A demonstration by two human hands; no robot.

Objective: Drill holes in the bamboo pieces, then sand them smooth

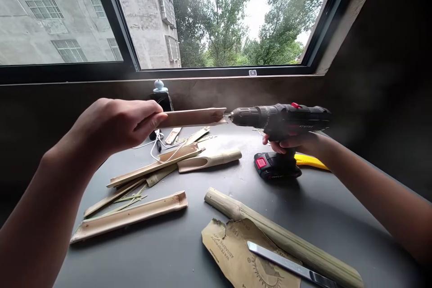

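Observation:
My left hand (123, 121) pinches one end of a split bamboo piece (194, 118), held level above the table. Its far end meets the bit of a black cordless drill (286, 119); whether the bit has gone into the bamboo cannot be made out. Around the drill's grip my right hand (297, 141) is closed, the fingers partly hidden behind the handle. The drill's battery base, with a red button, hangs just over the table or rests on it; I cannot tell which. Below lie a bamboo half (135, 216) and a bamboo tube with a cut-out (211, 160).
Several bamboo strips (155, 164) and a white cable (160, 144) lie at the back left. A whole bamboo pole (286, 236), sandpaper (229, 249) and a metal blade (280, 258) lie at the front right. A yellow object (312, 161) sits behind my right wrist. A window stands beyond.

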